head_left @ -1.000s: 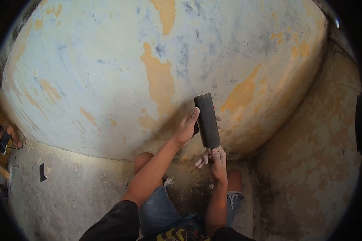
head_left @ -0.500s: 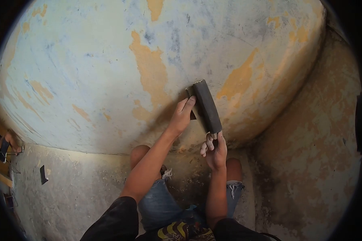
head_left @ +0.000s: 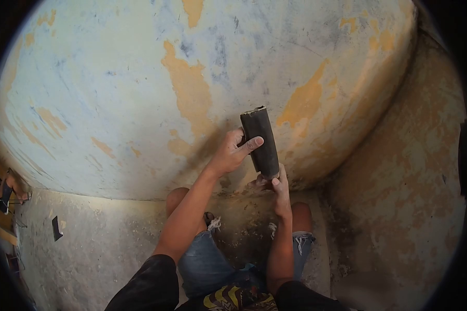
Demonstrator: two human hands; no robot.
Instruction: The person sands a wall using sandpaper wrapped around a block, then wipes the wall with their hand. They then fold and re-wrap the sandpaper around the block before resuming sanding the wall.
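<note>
A sanding block wrapped in dark sandpaper [head_left: 261, 146] is held up in front of the patchy wall. My left hand [head_left: 232, 154] grips its left side, the thumb pressed across the dark face and the fingers behind it. At the lower end, my right hand [head_left: 280, 191] holds the block with thumb and fingers closed around its bottom edge. The block stands almost upright, leaning slightly to the left at the top. Its back side is hidden from me.
The pale wall [head_left: 124, 93] has bare yellowish patches and meets a stained side wall [head_left: 399, 207] on the right. A small dark piece [head_left: 56, 228] lies on the grey floor [head_left: 109, 238] to the left. At the far left, part of another person [head_left: 16, 187] shows.
The loose sandpaper flap on the left now lies against the block. The block has turned its broad dark face toward me, and my left thumb has moved onto that face.
</note>
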